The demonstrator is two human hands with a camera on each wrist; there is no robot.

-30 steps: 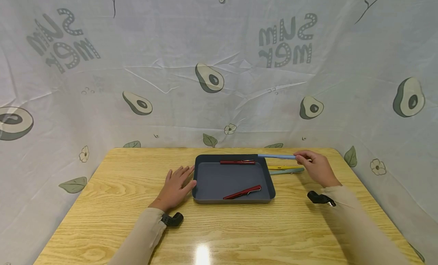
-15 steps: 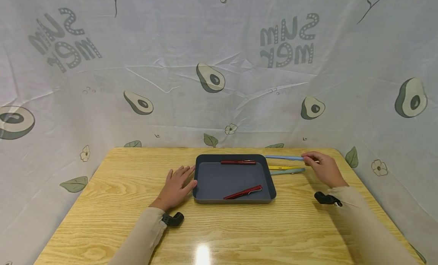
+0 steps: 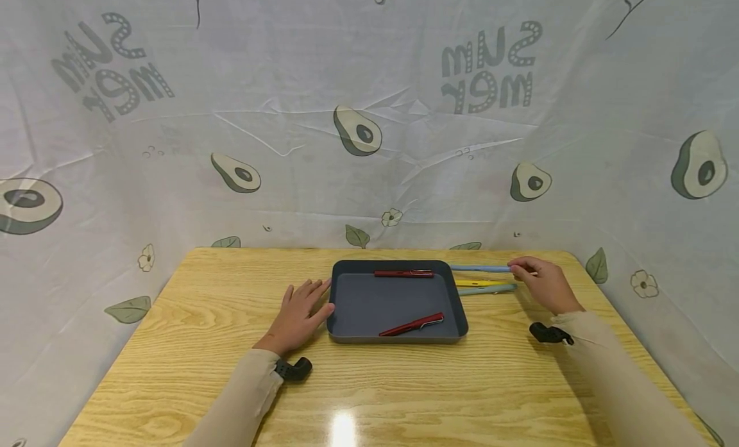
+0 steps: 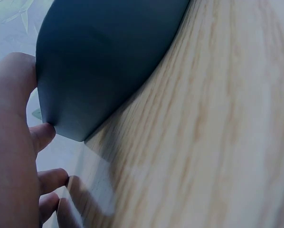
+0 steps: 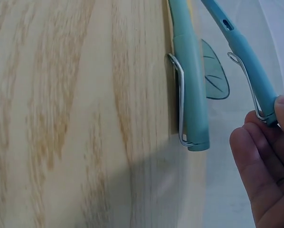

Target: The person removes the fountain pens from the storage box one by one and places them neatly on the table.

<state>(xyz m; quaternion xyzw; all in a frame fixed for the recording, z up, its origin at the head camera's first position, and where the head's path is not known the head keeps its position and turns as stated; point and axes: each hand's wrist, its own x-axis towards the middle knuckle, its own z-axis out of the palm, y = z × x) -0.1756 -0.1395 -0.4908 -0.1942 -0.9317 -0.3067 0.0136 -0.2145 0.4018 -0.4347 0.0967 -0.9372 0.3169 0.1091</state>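
Beside the right rim of a dark grey tray (image 3: 389, 309), my right hand (image 3: 541, 283) pinches the clip end of a light blue pen (image 3: 480, 269) between thumb and fingers. A pale green pen (image 3: 487, 290) and a yellow pen (image 3: 479, 283) lie just in front of it on the table; the right wrist view shows the green pen (image 5: 192, 85) close by the blue pen (image 5: 250, 66). My left hand (image 3: 296, 315) has its fingers spread, touching the tray's left side. Inside the tray are two dark red pens, one at the back (image 3: 404, 274), the other slanted near the front (image 3: 412, 324).
The wooden table (image 3: 404, 396) carries everything, its back edge close to a hanging white curtain (image 3: 300, 177) printed with avocados. Both wrists wear a black camera strap, and light glares off the table's front.
My right hand has moved to the right with the blue pen, whose tip overlapped the tray's back rim and now lies beyond its right corner. The left hand stays at the tray.
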